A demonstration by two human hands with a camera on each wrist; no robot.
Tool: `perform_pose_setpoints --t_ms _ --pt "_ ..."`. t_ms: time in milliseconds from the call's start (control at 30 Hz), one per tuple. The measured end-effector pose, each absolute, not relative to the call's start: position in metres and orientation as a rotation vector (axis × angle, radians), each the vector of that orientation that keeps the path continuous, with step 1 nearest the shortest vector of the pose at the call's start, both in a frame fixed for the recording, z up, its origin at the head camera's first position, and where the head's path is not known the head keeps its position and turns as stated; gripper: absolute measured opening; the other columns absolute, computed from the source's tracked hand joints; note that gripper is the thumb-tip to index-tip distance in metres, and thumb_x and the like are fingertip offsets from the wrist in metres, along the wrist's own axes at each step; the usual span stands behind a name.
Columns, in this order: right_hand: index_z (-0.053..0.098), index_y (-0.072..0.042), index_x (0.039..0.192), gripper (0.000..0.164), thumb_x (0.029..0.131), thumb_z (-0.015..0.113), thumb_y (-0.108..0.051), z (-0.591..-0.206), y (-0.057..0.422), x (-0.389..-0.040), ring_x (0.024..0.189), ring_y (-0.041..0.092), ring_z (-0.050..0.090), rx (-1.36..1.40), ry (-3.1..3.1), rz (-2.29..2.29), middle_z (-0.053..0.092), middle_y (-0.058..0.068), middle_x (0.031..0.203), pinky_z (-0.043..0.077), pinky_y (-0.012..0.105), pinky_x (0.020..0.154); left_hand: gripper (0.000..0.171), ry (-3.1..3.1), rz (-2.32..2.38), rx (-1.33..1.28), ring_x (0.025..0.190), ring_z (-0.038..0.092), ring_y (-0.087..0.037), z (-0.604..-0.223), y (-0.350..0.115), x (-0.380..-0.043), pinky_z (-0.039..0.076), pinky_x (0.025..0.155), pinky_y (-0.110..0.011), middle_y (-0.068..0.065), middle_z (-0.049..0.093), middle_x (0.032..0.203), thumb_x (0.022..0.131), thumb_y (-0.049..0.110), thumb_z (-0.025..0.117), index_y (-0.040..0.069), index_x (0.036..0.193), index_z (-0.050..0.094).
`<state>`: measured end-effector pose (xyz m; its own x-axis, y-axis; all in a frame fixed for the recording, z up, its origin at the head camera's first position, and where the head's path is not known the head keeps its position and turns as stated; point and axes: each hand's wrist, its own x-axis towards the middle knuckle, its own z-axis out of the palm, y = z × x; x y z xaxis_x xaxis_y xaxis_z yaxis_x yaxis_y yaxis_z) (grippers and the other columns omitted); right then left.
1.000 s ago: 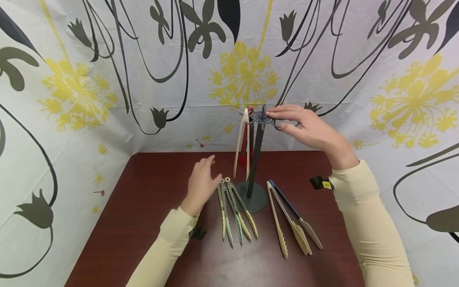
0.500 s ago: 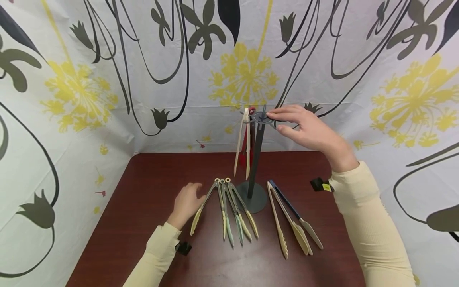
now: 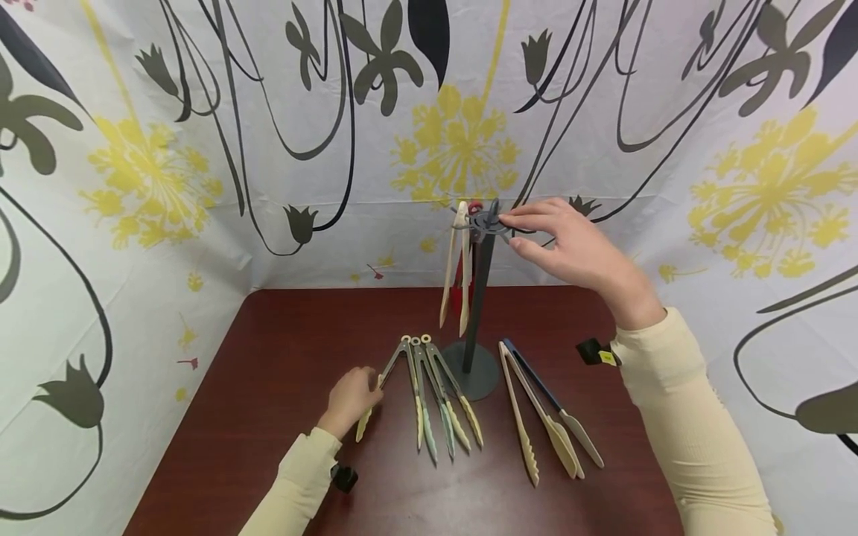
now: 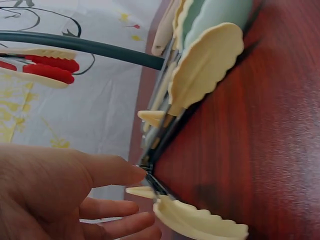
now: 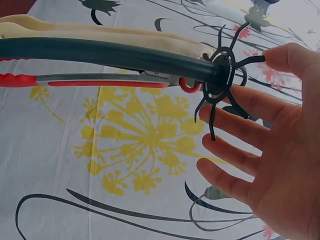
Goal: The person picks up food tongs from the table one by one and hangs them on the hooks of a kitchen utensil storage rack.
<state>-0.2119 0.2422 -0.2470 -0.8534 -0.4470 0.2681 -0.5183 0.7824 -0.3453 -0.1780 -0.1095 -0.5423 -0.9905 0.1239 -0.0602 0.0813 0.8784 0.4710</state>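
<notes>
In the head view my left hand point(image 3: 351, 398) is at the outer arm of spread tongs with yellow scalloped tips point(image 4: 200, 220). The left wrist view shows its thumb by the steel arms near the hinge, fingers extended and not closed around them. These tongs stand leftmost in a row with green-tipped tongs point(image 3: 429, 424) and another yellow-tipped pair point(image 3: 469, 417). My right hand point(image 3: 566, 242) touches the hooked top of a dark utensil stand point(image 5: 220, 75), thumb against one hook and fingers fairly straight. Cream tongs point(image 3: 447, 275) and red tongs point(image 5: 105, 80) hang on the stand.
Right of the stand's round base point(image 3: 479, 376) lie cream tongs point(image 3: 526, 432) and blue-handled tongs point(image 3: 550, 394). All rest on a dark red wooden table point(image 3: 268, 350). A flower-patterned cloth point(image 3: 322, 179) hangs behind the table.
My left hand has moved from above the row leftward and down to the outer yellow-tipped tongs, whose left arm now stands splayed outward. The right hand stays at the stand's top, which has turned slightly.
</notes>
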Motion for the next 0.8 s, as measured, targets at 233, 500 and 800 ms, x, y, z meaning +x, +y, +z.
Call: perform_pose_setpoints --t_ms 233,500,800 --pt "0.060 -0.021 0.138 0.049 0.097 0.057 -0.047 -0.249 0.240 -0.209 0.130 0.026 0.043 0.719 -2.782 0.617 0.057 0.009 0.142 0.036 0.053 0.106 0.023 2.932 0.754 0.144 0.062 0.056 -0.014 -0.552 -0.111 -0.176 0.041 0.051 -0.029 -0.005 0.069 0.083 0.084 0.014 0.074 0.005 0.105 0.072" --pt "0.064 -0.017 0.133 0.045 0.094 0.066 -0.040 -0.251 0.239 -0.210 0.132 0.028 0.043 0.736 -2.721 0.671 0.055 0.007 0.143 0.034 0.054 0.107 0.027 2.932 0.758 0.129 0.066 0.060 -0.016 -0.557 -0.113 -0.176 0.044 0.052 -0.031 -0.009 0.072 0.090 0.083 0.008 0.071 0.005 0.110 0.073" --pt "0.072 -0.014 0.123 0.043 0.086 0.076 -0.036 -0.255 0.237 -0.217 0.143 0.028 0.038 0.744 -2.625 0.733 0.053 0.003 0.149 0.031 0.057 0.114 0.030 2.924 0.790 0.120 0.069 0.063 -0.018 -0.559 -0.114 -0.175 0.045 0.052 -0.031 -0.009 0.073 0.092 0.082 0.006 0.071 0.006 0.112 0.073"
